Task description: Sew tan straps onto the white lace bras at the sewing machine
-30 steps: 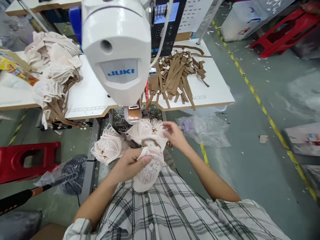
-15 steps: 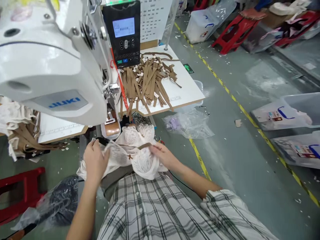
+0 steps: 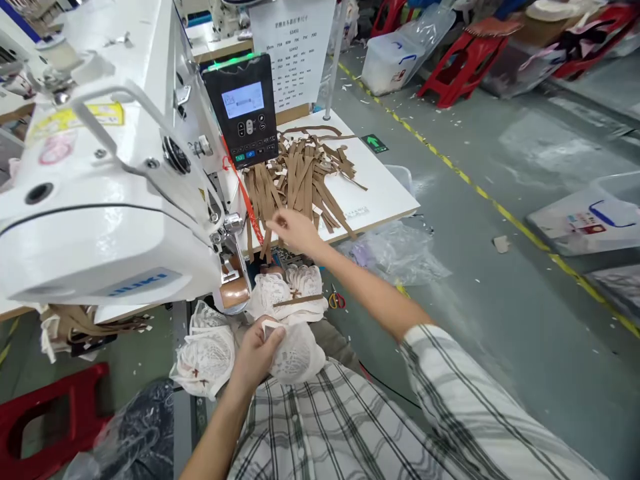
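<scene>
My left hand (image 3: 257, 353) is closed on a white lace bra (image 3: 299, 357), thumb on top, just above my lap. Over the near edge of the white table board my right hand (image 3: 295, 231) reaches to the brown straps (image 3: 301, 177). Its fingers are curled together; whether a strap is between them I cannot make out. More white lace bras (image 3: 207, 357) lie at the left of my lap and below the sewing machine (image 3: 115, 227). A brown strap end (image 3: 299, 301) lies across the lace under the machine head.
A control panel (image 3: 243, 110) stands beside the machine head. Yellow-and-red scissors (image 3: 336, 299) lie right of the lace. A plastic bag (image 3: 403, 253) rests on the floor, with clear bins (image 3: 590, 217) farther right. A red stool (image 3: 50, 423) stands at the lower left.
My right hand has left the bra at my lap and moved forward to the brown straps. The left hand has moved right and now holds a bra alone. The view has shifted.
</scene>
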Tool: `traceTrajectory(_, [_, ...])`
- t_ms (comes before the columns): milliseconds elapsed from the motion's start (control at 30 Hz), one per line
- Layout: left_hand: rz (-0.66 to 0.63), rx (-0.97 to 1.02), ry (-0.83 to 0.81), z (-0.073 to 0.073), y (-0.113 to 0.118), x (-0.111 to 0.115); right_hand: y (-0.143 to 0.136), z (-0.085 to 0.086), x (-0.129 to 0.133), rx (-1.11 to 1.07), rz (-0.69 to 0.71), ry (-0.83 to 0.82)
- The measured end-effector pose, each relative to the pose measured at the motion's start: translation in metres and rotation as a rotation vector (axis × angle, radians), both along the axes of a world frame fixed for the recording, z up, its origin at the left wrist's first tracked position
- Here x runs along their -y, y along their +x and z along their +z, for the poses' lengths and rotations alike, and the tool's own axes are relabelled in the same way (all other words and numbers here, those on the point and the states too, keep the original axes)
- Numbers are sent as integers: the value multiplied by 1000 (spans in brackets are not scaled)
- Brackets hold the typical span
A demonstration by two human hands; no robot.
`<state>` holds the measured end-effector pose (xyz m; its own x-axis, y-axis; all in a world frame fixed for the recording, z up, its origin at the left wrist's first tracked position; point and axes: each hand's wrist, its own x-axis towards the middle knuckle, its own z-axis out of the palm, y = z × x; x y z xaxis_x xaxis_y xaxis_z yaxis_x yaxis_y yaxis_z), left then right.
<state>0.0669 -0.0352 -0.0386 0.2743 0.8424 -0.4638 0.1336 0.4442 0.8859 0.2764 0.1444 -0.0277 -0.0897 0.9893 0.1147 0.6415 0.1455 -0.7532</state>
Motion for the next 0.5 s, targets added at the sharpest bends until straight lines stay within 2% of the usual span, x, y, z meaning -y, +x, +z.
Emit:
traceTrajectory(100, [38, 14, -71, 1, -2, 0, -17, -5, -87, 204, -204, -11])
traceTrajectory(133, [53, 13, -86, -1, -5, 1, -21, -8, -106, 265, -214, -34])
traceTrajectory(200, [86, -4, -97, -7, -13, 5, -22, -15, -125, 319, -202, -54])
traceTrajectory(267, [111, -24, -98, -13, -22, 10, -15, -19, -127, 299, -180, -19])
traceTrajectory(367, [111, -46, -97, -17, -30, 16, 1, -20, -111, 194, -181, 80])
traceTrajectory(433, [102, -79, -75, -15, -34, 17, 11, -19, -95, 27, -175, 109])
traceTrajectory(500, [109, -115, -35, -11, -37, 13, 18, -19, -74, -239, -133, 35])
